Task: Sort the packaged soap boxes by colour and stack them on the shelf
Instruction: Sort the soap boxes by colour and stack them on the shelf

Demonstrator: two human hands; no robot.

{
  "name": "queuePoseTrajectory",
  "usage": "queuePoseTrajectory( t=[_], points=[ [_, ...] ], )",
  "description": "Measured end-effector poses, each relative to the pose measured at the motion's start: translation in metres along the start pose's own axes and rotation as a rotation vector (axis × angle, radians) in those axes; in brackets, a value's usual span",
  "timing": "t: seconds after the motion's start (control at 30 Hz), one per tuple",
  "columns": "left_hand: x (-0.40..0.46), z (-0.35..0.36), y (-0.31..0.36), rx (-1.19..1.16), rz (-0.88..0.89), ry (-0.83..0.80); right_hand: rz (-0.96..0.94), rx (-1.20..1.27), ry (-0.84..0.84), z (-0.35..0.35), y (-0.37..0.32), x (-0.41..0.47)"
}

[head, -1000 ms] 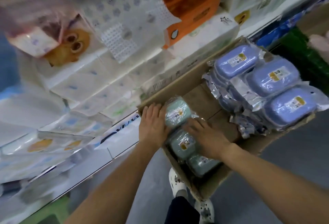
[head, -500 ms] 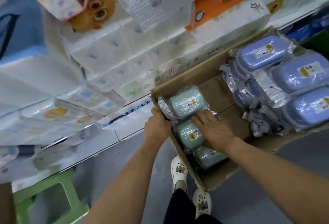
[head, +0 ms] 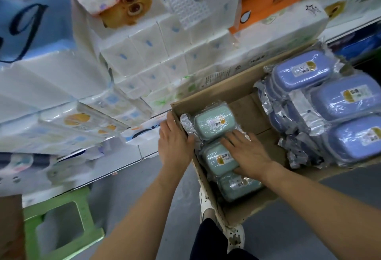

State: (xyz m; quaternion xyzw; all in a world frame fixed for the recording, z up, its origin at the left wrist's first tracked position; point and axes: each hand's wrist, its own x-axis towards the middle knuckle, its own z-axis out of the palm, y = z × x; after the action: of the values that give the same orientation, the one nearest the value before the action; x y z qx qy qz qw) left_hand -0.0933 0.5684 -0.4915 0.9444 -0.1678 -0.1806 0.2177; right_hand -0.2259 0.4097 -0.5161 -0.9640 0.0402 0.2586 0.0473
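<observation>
On the left, our left hand (head: 175,142) rests over the near-left wall of the cardboard box (head: 206,179), fingers fairly straight along the rim and thumb hooked just inside; it holds no soap. Next in, three green soap boxes (head: 214,123) lie in a row against that wall, wrapped in clear film, each with its long axis running across the row. Our right hand (head: 249,154) lies flat on them, fingers spread and straight, fingertips at the seam between the far and middle green box, palm over the middle one's right end; nothing is gripped. We judge the right hand the nearer for any lift, the middle box directly beneath it. Further right, well apart, the purple soap boxes (head: 342,98) sit stacked in their own group
</observation>
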Motion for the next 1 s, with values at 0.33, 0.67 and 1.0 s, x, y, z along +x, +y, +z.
queuePoseTrajectory(
  t=[0.33,0.67,1.0],
  points=[
    [0.051,0.043,0.046,0.392,0.448,-0.257,-0.029,0.097,-0.01,-0.011,0.032,-0.027],
    [0.075,0.071,0.073,0.613,0.453,-0.199,-0.043,0.116,-0.003,0.007,0.024,-0.019],
    [0.049,0.003,0.068,0.289,0.403,-0.234,0.143,0.234,-0.025,-0.023,0.046,-0.063]
  ],
)
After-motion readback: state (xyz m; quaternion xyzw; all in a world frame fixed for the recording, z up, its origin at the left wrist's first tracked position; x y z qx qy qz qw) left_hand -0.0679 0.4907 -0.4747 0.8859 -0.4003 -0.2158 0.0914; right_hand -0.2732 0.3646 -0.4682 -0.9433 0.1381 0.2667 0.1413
